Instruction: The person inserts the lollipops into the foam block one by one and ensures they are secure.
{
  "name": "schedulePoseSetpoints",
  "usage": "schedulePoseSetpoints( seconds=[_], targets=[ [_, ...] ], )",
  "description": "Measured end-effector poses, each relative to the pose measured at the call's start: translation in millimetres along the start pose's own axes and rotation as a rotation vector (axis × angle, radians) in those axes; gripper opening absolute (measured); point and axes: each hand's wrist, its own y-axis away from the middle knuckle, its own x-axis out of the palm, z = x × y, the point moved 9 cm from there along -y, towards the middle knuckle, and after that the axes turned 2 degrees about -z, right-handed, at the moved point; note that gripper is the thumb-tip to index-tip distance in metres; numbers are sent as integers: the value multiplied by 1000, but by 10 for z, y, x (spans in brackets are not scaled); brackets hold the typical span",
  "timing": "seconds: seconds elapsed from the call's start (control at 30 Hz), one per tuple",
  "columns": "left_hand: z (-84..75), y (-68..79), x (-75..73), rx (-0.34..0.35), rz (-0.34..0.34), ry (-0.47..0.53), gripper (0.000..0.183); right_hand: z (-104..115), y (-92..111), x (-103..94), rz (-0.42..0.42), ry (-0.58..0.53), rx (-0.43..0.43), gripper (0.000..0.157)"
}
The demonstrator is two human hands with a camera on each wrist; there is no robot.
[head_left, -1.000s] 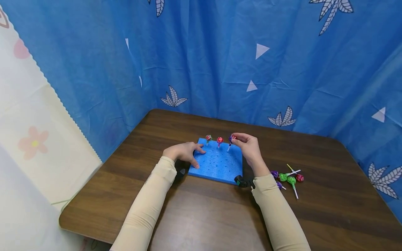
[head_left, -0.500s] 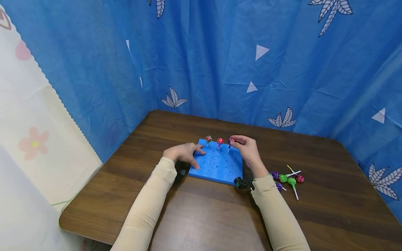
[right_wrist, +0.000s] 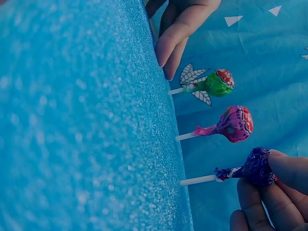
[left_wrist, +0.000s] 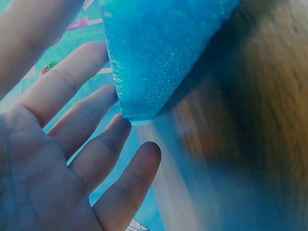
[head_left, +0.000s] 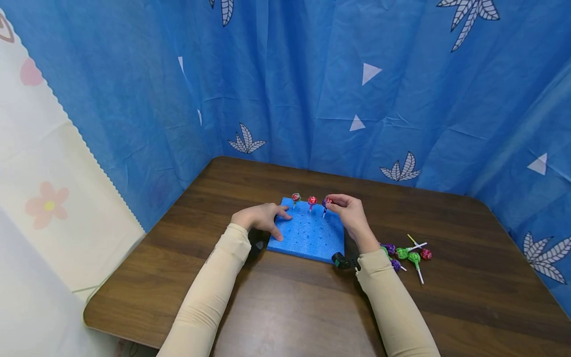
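Head view: the right hand (head_left: 351, 212) pinches a purple lollipop (head_left: 324, 203) stick-down near the blue board's (head_left: 308, 237) far edge, the left hand's (head_left: 262, 216) fingers spread.

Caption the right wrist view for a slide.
Right grip pinches a purple lollipop at the blue board, beside a pink lollipop and a green lollipop.
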Motion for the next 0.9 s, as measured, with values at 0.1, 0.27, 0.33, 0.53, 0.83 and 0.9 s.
schedulePoseSetpoints(
  seconds=[0.1,0.27,0.33,0.53,0.83,0.9],
  targets=[
    [3,-1,3,-1,0,-3,66,-18,-6,6,4,12,3,32],
    [-6,13,-12,-4,-4,9,66,-27,-9,11,9,11,11,32],
    [-12,18,-21,-5,-6,12,66,-27,-12,12,11,7,11,32],
    [-9,18,-18,-6,-3,9,66,-79,-22,39,35,14,29,33],
    [3,10,-7,-11,0,15,66,-62,-22,23,23,20,16,31],
    [0,12,-11,-13,-2,16,66,-51,-14,17,19,19,18,30]
  ],
)
